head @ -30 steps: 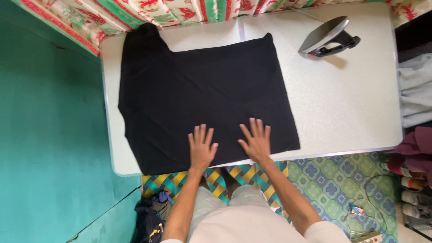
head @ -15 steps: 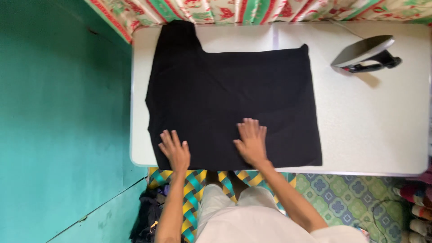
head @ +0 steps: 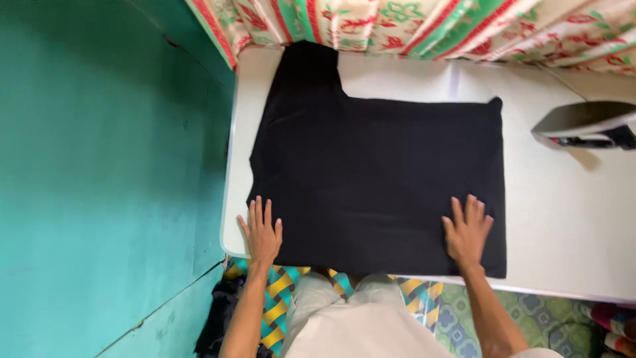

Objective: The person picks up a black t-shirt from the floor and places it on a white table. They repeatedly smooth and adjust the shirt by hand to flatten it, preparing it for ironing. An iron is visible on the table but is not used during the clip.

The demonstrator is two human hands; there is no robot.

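Head view — hands [head: 264,233] at cloth's [head: 377,166] edge

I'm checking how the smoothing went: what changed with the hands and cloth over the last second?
Both hands slid apart along the near edge of the black garment: the left hand to its left corner, the right hand toward its right corner. Both stay flat, gripping nothing. Garment and iron rest unmoved on the white table.
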